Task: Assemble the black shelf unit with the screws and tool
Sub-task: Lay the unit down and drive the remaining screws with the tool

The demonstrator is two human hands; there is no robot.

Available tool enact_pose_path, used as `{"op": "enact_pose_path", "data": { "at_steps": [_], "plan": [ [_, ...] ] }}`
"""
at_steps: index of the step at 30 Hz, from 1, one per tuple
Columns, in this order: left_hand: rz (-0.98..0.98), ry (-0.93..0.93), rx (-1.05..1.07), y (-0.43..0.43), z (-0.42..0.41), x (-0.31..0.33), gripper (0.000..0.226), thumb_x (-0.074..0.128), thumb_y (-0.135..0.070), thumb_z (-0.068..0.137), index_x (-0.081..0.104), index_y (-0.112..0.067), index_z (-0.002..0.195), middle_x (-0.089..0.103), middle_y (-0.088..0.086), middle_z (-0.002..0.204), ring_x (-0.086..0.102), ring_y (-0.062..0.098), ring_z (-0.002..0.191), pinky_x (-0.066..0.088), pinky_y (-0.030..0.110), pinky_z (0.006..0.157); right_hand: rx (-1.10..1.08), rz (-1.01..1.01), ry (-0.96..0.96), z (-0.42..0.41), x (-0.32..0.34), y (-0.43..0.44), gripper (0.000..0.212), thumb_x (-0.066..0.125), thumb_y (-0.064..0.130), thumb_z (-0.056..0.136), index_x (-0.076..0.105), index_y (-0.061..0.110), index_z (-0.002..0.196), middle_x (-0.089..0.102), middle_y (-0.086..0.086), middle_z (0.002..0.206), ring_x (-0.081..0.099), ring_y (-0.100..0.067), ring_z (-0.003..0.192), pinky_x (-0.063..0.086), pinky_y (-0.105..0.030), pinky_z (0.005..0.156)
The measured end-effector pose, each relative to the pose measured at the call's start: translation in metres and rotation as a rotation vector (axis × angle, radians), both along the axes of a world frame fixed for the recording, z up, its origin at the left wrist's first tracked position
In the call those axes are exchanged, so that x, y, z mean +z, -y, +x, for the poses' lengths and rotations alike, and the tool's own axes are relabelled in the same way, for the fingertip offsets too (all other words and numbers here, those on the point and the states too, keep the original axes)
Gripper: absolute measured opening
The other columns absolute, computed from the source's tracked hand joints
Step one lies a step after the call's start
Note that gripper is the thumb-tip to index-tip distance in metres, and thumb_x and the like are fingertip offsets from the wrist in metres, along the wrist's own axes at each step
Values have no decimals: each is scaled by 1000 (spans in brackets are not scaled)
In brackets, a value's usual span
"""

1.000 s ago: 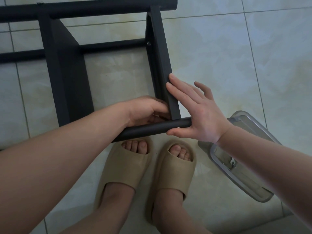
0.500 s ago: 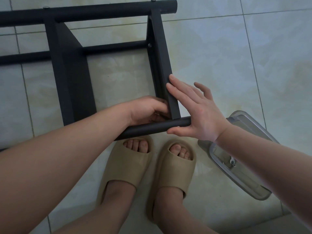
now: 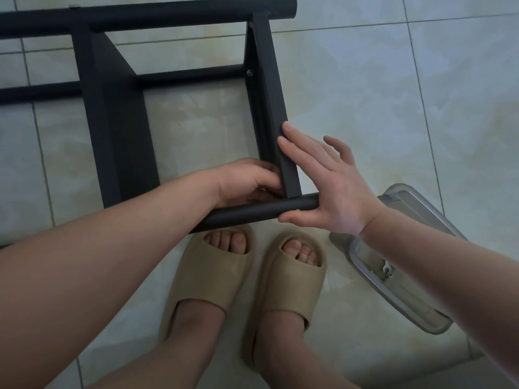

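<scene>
The black shelf unit stands on the tiled floor, seen from above, with round tubes and flat cross panels. My right hand presses flat against the end of the right panel, its thumb under the near tube. My left hand is curled in the inside corner where that panel meets the near tube; what its fingers pinch is hidden. A screw head shows higher on the right panel.
A clear plastic tray lies on the floor at the right, holding small metal hardware. My feet in beige slippers stand just below the near tube. Pale floor tiles surround the frame.
The view has shifted slightly, so the frame sits a little lower in the picture. Both hands stay at the same corner of the frame.
</scene>
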State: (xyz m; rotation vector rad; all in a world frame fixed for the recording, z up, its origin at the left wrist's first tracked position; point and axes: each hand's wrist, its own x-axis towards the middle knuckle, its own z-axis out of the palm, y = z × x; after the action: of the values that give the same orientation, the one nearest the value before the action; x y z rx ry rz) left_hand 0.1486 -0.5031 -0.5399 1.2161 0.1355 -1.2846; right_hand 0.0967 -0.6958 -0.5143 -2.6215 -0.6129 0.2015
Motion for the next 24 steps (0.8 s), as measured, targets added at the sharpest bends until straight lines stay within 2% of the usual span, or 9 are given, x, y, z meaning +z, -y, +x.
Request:
{"op": "enact_pose_path", "data": {
  "at_steps": [3,5,9,14,18,22,24],
  "plan": [
    [74,78,-49,-1,-2,-2,13,59,-3,93,72,-2,95,74,9,82,70,16,71,54,24,65,-1,1,-4,0,0,0,105,63,75,76,34,14,157,23,-2,166,32,-16,150,21,-53,119],
    [97,114,-52,-1,-3,-2,11,61,-1,91,72,-2,92,73,7,76,69,14,65,53,22,61,-1,3,-9,0,1,-1,105,63,74,76,34,14,157,23,-2,166,31,-16,150,21,-54,119],
    [36,53,0,0,-1,-1,12,60,7,90,68,-2,88,70,3,66,67,12,57,51,19,54,1,11,-10,0,2,-1,105,62,75,76,34,14,156,23,-3,166,32,-17,150,22,-55,119],
    [-32,-10,23,-1,0,0,15,56,8,89,65,-4,89,70,4,71,68,14,62,52,21,58,0,8,-8,0,0,0,105,62,75,76,34,14,157,23,-2,166,32,-17,150,21,-54,119],
    [-38,0,-37,-2,-1,-1,22,53,2,92,71,-8,84,72,6,78,69,16,73,54,24,66,2,11,-5,0,-2,0,105,62,75,76,33,15,157,22,-2,167,31,-16,150,21,-55,119],
    [43,62,-19,-2,-2,-3,13,59,4,90,71,-2,91,71,12,82,69,20,72,56,27,68,0,13,1,0,-3,0,105,63,75,76,34,14,157,23,-2,167,32,-16,150,22,-55,118],
    [48,73,-12,-1,-1,-3,12,60,6,89,69,-1,91,69,10,77,67,16,64,55,23,62,-1,15,-3,0,-2,0,105,63,75,76,34,14,157,23,-2,167,32,-16,150,21,-55,118]
  ]
}}
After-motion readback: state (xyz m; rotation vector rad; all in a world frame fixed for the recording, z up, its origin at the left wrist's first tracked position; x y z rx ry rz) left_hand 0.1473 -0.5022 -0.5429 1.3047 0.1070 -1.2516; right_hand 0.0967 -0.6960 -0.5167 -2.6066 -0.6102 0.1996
